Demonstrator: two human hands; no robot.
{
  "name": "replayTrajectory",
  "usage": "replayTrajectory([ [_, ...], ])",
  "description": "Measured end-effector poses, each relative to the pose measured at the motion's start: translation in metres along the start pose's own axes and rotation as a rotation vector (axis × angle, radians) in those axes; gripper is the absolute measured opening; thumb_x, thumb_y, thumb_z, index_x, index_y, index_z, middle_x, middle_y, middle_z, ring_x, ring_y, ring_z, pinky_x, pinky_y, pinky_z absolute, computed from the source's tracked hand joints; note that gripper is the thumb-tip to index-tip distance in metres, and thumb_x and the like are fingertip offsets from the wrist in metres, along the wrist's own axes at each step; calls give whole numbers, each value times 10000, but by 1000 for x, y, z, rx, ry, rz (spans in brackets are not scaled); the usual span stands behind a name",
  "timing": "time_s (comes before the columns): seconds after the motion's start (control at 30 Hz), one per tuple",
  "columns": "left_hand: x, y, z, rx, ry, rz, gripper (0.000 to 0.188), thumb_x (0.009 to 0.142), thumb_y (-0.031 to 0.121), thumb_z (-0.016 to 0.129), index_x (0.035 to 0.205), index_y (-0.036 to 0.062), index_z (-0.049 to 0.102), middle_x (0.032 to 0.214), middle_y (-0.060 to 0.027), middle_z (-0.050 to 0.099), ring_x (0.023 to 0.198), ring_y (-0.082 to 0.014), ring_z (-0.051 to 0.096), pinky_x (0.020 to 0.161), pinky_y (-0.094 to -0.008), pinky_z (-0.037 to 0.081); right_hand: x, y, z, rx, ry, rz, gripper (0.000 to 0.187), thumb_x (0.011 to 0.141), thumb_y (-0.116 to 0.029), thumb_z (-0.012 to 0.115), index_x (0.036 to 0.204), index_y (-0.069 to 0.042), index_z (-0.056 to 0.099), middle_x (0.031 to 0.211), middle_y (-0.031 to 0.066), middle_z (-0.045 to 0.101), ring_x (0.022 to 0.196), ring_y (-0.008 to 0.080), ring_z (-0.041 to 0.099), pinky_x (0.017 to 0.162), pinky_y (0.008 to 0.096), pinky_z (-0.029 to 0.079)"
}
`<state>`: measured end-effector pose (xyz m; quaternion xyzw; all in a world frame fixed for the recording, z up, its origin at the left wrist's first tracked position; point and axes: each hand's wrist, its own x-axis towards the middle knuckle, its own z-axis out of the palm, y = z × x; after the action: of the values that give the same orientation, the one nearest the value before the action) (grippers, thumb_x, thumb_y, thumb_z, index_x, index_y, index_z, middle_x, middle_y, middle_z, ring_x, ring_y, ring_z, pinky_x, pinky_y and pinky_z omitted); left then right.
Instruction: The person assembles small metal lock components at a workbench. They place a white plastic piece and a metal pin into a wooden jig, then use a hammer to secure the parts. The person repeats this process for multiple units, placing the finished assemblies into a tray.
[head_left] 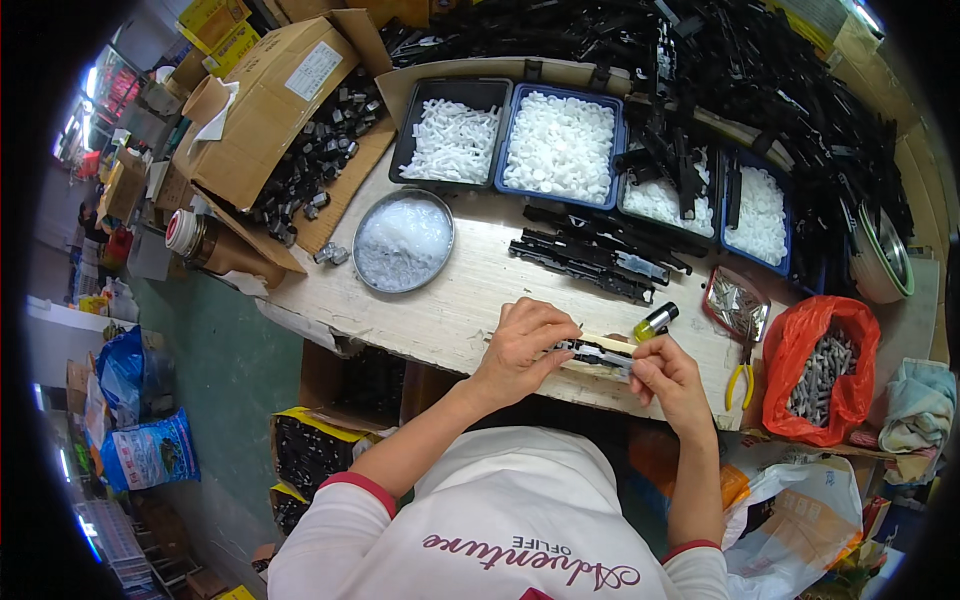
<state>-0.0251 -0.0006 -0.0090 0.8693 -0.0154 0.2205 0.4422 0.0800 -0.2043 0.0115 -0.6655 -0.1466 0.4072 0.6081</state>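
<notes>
Near the front edge of the table, my left hand (522, 348) grips one end of a slender black plastic part (573, 348). A pale grey strip (604, 355) lies along that part. My right hand (668, 378) pinches the right end of the strip between thumb and fingers. Just beyond my right hand lies a small bottle (655, 322) with a yellow-green body and a dark cap. Several similar long black parts (580, 262) are lined up on the table beyond my hands. Fingers hide some of the held part.
Trays of white plastic pieces (560, 148) stand at the back, before a heap of black parts (740, 60). Left are a round dish (403, 240) and a carton (270, 120). Right are yellow-handled pliers (740, 385), a box of metal pins (736, 302) and a red bag (785, 400).
</notes>
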Motion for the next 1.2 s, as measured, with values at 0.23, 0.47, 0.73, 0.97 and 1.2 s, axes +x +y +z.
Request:
replayTrajectory([
  [0.23, -1, -5, 25, 130, -45, -93, 262, 663, 135, 719, 909, 86, 641, 955, -16, 556, 963, -196, 452, 825, -341, 275, -3, 18, -9, -21, 115, 21, 77, 874, -91, 541, 855, -26, 504, 605, -6, 522, 488, 32, 420, 449, 166, 339],
  [0.47, -2, -6, 26, 145, -43, -83, 275, 665, 138, 718, 925, 90, 641, 943, -24, 546, 935, -191, 451, 807, -345, 270, 6, 17, -2, -201, 85, -29, 77, 862, -83, 550, 856, -15, 515, 600, 5, 533, 508, 44, 451, 460, 198, 345],
  [0.73, -4, -5, 26, 123, -38, -91, 249, 686, 117, 695, 925, 92, 631, 940, -28, 524, 935, -194, 443, 810, -354, 268, 8, 12, 3, -430, 112, -106, 87, 840, -87, 563, 831, -7, 530, 582, 52, 539, 531, 113, 508, 504, 259, 388],
  [0.97, -7, -9, 28, 146, -3, 8, 184, 651, 100, 714, 824, 122, 655, 874, 3, 542, 889, -187, 463, 788, -343, 270, 9, 12, 1, -479, 115, -51, 95, 819, -98, 589, 821, -15, 541, 571, 68, 544, 525, 137, 507, 511, 281, 396],
  [1.2, -6, -10, 29, 214, -11, 70, 179, 618, 76, 724, 760, 160, 654, 858, 18, 544, 871, -182, 471, 786, -354, 268, 21, 16, -3, -501, 177, 75, 149, 788, -117, 627, 762, -21, 515, 558, 72, 536, 508, 150, 487, 517, 300, 391],
])
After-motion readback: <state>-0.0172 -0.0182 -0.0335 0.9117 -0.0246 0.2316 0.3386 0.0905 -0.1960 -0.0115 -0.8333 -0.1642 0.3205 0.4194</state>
